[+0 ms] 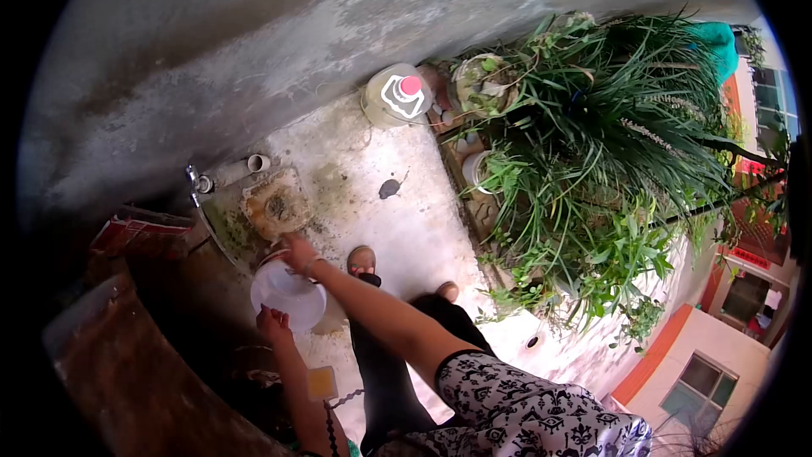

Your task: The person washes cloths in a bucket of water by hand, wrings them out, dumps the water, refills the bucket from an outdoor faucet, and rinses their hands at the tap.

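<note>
A white, translucent plastic basin is held low over the ground, left of my feet. My left hand is closed on its near rim. At the far rim, my right hand is closed on the edge, slightly blurred, with its fingertips partly hidden. Just beyond that hand lies a stained, squarish drain slab on the wet, mossy floor. A metal tap sticks out near the wall, beside a short pale pipe.
A large jug with a pink cap stands against the grey wall. Leafy plants fill a brick-edged bed on the right. A dark, rough-surfaced object is at lower left. A dark patch marks the pale concrete floor.
</note>
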`<act>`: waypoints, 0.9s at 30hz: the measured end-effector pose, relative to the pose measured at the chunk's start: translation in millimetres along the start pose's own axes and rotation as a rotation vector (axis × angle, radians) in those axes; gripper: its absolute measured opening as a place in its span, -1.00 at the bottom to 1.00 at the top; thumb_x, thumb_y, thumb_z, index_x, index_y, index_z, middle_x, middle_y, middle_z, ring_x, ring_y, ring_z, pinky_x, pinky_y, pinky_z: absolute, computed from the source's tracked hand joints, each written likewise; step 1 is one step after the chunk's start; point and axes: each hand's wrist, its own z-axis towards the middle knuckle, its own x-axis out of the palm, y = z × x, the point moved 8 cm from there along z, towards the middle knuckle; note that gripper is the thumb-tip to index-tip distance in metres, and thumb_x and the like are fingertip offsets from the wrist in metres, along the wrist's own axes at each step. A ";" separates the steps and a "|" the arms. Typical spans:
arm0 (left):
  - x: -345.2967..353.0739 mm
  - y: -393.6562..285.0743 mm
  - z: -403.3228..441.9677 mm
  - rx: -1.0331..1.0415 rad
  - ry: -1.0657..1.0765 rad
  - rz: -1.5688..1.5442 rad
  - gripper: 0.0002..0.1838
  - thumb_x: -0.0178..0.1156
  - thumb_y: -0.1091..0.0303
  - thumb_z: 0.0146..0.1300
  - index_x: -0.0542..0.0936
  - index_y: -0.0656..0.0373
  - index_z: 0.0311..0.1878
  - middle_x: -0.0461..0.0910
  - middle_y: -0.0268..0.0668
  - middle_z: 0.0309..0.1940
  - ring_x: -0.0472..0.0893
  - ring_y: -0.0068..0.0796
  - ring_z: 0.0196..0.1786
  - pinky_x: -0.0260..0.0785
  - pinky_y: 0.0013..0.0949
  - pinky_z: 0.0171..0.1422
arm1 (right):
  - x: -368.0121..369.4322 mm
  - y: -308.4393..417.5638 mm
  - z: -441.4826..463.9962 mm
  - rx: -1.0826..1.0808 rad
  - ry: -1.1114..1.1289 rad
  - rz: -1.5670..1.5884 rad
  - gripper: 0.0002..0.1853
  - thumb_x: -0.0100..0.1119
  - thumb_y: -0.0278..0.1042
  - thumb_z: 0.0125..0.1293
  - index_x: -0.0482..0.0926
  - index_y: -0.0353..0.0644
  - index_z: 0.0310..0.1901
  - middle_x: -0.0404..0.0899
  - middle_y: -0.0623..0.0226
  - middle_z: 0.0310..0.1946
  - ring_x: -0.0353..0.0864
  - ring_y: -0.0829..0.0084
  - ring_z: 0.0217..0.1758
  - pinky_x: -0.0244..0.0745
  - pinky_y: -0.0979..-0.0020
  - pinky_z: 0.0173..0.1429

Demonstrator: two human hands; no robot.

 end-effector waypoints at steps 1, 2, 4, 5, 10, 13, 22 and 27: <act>1.2 -0.6 -8.7 0.008 -0.002 -0.004 -0.80 0.00 0.23 0.09 0.31 0.08 -0.55 0.24 -0.45 -0.73 0.25 -0.59 -0.67 0.18 -0.48 -0.63 | -15.2 -21.3 -8.6 0.033 0.052 -0.006 -0.49 0.17 -0.29 -0.15 0.30 -0.18 -0.08 0.30 0.08 -0.11 0.27 0.13 -0.03 0.20 0.34 0.04; -3.3 0.2 -13.9 0.042 0.007 0.098 -0.80 -0.01 0.22 0.10 0.30 0.05 -0.55 0.22 -0.46 -0.75 0.22 -0.60 -0.71 0.12 -0.49 -0.69 | -28.1 -63.3 -18.3 0.038 0.013 0.027 -0.48 0.19 -0.29 -0.16 0.30 -0.19 -0.09 0.29 0.08 -0.12 0.24 0.14 -0.01 0.17 0.32 0.05; -37.2 24.1 -4.5 0.006 0.195 0.040 -0.76 -0.07 0.10 0.11 0.30 -0.02 -0.57 0.18 -0.49 -0.80 0.14 -0.62 -0.80 -0.06 -0.49 -0.82 | -44.4 -152.9 -45.7 0.084 0.051 -0.046 -0.76 -0.01 -0.32 -0.07 0.46 -0.21 -0.33 0.43 0.11 -0.37 0.41 0.21 -0.24 0.30 0.31 -0.17; -60.2 28.5 -14.4 0.117 0.076 0.144 -0.72 -0.13 0.01 0.09 0.30 -0.03 -0.57 0.21 -0.48 -0.79 0.15 -0.63 -0.80 -0.05 -0.50 -0.83 | -94.6 -183.1 -71.7 0.252 0.171 -0.160 -0.81 0.03 -0.31 -0.02 0.47 -0.19 -0.36 0.48 0.13 -0.44 0.47 0.30 -0.35 0.36 0.41 -0.27; -127.7 41.4 -107.2 0.176 -0.479 0.534 -0.44 -0.17 -0.20 0.03 0.46 0.20 -0.40 0.36 -0.23 -0.76 0.28 -0.33 -0.83 0.04 -0.35 -0.85 | -300.1 -180.7 -209.2 0.484 -0.198 -0.202 -0.74 -0.07 -0.19 0.06 0.43 -0.25 -0.50 0.48 0.14 -0.63 0.51 0.31 -0.55 0.37 0.33 -0.44; -152.8 41.7 -153.7 0.110 -0.513 0.830 -0.42 -0.14 -0.18 0.02 0.47 0.25 -0.37 0.43 -0.15 -0.69 0.41 -0.26 -0.71 0.23 -0.29 -0.68 | -391.6 -154.6 -284.0 0.420 -0.392 -0.351 -0.75 -0.13 -0.21 0.04 0.45 -0.21 -0.45 0.43 -0.05 -0.55 0.40 -0.03 -0.44 0.32 0.19 -0.38; -142.0 56.5 -241.8 0.023 0.192 2.923 -0.45 -0.09 0.08 0.04 0.18 0.19 0.07 0.31 -0.14 -0.02 0.36 -0.23 0.00 0.29 -0.26 -0.15 | -478.7 -114.1 -452.7 0.422 -0.561 -0.308 -0.72 -0.15 -0.21 0.06 0.45 -0.24 -0.54 0.41 -0.03 -0.61 0.41 0.00 -0.50 0.29 0.17 -0.40; -124.7 30.1 -269.5 0.630 0.205 2.840 -0.62 -0.01 0.11 -0.06 0.43 -0.06 -0.11 0.33 -0.33 -0.05 0.43 -0.35 -0.13 0.34 -0.19 -0.37 | -488.5 -144.6 -578.4 0.605 -0.670 -0.301 -0.82 -0.10 -0.29 0.03 0.47 -0.17 -0.50 0.44 -0.01 -0.56 0.44 0.04 -0.44 0.34 0.19 -0.31</act>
